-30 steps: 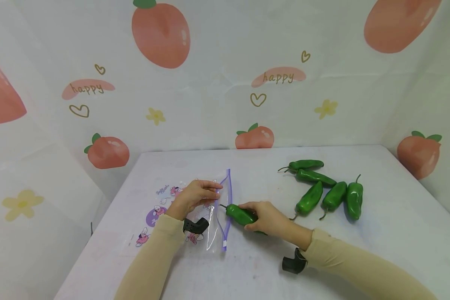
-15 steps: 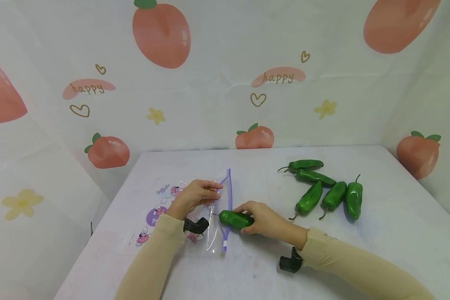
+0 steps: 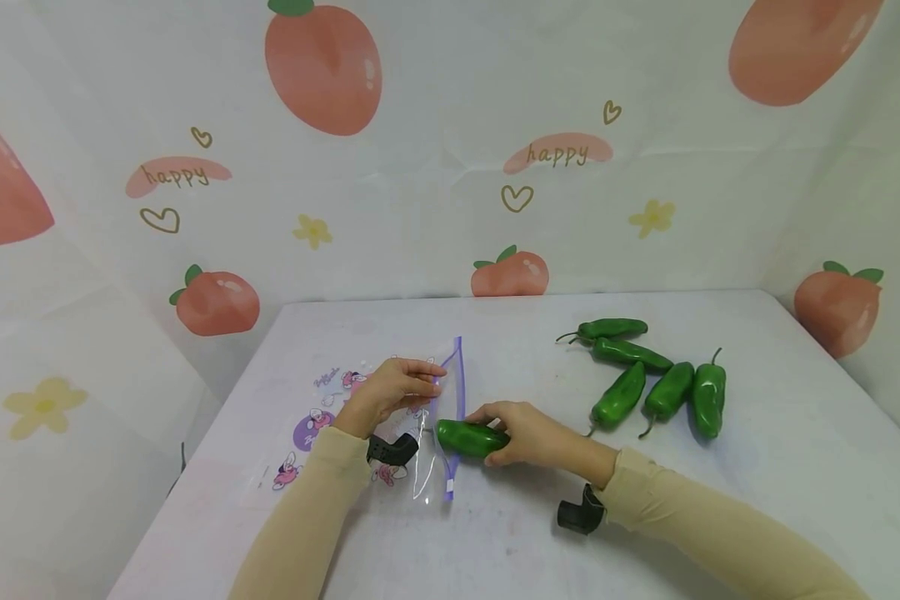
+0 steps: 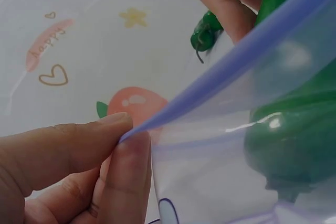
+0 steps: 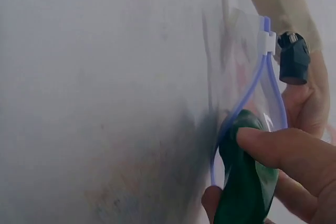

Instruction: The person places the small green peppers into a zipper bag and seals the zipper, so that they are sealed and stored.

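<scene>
A clear zip bag [image 3: 424, 483] with a purple rim and printed cartoon figures lies on the table, its mouth facing right and held apart. My left hand [image 3: 392, 392] pinches the upper rim between thumb and fingers, as the left wrist view shows up close. Between thumb and fingers of my right hand [image 3: 527, 435] is a green pepper [image 3: 465, 438], its stem end inside the bag's mouth. Seen from the left wrist, that stem end shows through the clear plastic. In the right wrist view, the thumb lies along the pepper [image 5: 244, 182] beside the purple rim.
Several more green peppers [image 3: 669, 392] lie grouped at the right rear of the white table [image 3: 510, 550]. A white slider [image 5: 266, 42] sits at the near end of the bag's rim. A cloth backdrop [image 3: 420, 200] with fruit prints stands behind.
My right hand has moved left with the pepper, bringing its stem end from the bag's rim into the mouth. The left hand has stayed in place on the rim.
</scene>
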A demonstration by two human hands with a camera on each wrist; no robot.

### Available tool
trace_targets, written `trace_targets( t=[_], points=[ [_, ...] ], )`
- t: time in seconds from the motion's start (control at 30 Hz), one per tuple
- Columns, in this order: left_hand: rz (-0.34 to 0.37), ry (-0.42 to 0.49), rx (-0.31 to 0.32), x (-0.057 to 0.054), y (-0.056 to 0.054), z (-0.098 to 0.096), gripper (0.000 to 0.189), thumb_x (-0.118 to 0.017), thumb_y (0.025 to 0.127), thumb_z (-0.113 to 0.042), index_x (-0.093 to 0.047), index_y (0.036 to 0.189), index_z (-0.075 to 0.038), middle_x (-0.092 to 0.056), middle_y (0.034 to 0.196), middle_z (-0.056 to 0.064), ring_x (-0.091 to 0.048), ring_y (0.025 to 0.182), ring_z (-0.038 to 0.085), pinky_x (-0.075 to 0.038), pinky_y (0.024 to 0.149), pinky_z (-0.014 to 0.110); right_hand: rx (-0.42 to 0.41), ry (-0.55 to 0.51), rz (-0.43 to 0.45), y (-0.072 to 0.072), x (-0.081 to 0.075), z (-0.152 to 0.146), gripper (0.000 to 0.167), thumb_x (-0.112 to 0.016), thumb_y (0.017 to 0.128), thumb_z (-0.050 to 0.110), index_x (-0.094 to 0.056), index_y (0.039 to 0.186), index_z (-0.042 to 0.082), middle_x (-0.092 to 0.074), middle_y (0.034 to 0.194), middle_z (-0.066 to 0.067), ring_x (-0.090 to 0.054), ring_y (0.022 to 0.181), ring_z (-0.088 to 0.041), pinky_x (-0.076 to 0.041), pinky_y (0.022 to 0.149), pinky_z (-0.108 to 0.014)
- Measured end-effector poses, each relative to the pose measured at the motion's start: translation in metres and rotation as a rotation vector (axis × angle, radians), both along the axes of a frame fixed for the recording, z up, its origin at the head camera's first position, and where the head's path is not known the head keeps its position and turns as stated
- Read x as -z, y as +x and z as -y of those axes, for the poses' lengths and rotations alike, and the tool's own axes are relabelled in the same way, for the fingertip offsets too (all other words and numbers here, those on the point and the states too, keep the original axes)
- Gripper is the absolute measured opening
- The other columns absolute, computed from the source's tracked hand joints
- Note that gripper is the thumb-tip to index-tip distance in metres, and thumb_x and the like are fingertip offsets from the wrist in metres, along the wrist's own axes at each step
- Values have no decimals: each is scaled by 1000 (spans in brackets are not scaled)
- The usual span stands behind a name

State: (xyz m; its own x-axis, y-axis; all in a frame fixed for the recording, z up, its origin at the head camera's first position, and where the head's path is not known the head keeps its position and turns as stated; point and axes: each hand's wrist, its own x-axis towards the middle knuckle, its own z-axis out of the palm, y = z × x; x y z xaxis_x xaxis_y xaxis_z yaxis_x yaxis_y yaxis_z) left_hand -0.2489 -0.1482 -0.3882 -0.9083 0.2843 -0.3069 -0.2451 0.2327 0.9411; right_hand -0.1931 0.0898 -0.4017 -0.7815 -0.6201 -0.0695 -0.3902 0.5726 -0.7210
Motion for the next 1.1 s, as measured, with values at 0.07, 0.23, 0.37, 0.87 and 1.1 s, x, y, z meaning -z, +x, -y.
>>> trace_targets(
  t=[0.07, 0.23, 0.37, 0.87, 1.1],
  points=[
    [2, 0, -2, 0, 0, 0, 41, -68, 85, 3, -58, 124, 10, -56, 81, -2, -55, 68, 7, -51, 62, 18, -18, 26, -22, -2, -1, -2, 56, -81, 76, 8, -62, 128, 10, -63, 119, -9, -62, 102, -28, -52, 88, -39],
    [6, -2, 2, -1, 0, 0, 41, -67, 86, 3, -58, 125, 10, -56, 81, -2, -56, 68, 7, -52, 63, 18, -17, 11, 4, -7, -1, -6, 57, -81, 76, 7, -63, 130, 13, -63, 120, -9, -63, 96, -23, -54, 80, -32],
    [7, -2, 4, -2, 0, -1, 41, -67, 86, 3, -58, 125, 11, -57, 82, -2, -56, 68, 8, -52, 63, 18, 16, -40, 52, -10, -1, -6, 49, -79, 77, 4, -64, 124, 9, -64, 123, -11, -64, 88, -18, -55, 70, -27],
    [0, -2, 10, -4, 0, 0, 40, -67, 86, 3, -58, 125, 11, -58, 82, 0, -54, 66, 9, -51, 62, 19, 56, -140, 17, -20, 2, -6, 41, -76, 77, 0, -65, 116, 5, -66, 109, -14, -67, 88, -21, -55, 76, -27],
    [-14, -18, 17, -3, 0, -1, 41, -67, 86, 3, -58, 125, 11, -57, 83, -1, -53, 68, 9, -51, 64, 19, 108, -160, 16, -23, 5, -2, 37, -79, 77, 4, -65, 111, 3, -69, 104, -12, -67, 90, -19, -55, 75, -27]
  ],
)
